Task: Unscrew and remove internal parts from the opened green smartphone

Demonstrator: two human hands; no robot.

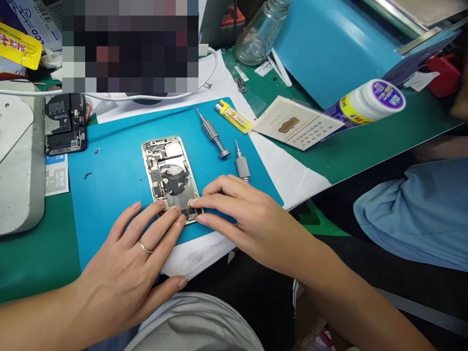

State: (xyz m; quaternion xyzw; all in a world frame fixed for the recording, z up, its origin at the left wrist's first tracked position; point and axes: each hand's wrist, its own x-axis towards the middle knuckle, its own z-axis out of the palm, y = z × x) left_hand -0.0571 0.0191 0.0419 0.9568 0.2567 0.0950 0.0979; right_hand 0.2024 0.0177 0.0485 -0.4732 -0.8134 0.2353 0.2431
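"How do our hands stand?"

"Our left hand (127, 253) is spread, gripping nothing, its fingertips (174, 212) resting on the lower left of the opened phone (172, 178), its thumb well apart."

"And our right hand (256, 209)?"

"Its thumb and bent forefinger stand slightly parted at the phone's lower right corner; we can't tell whether they pinch anything."

"Where does the phone lie?"

"Insides up on our blue mat (109, 200)."

"What's around it?"

"We have two screwdrivers to its right: one (211, 130) farther off, the other (242, 165) beside our right knuckles. Beyond the mat, a card (300, 122) stands before a white tub (369, 101)."
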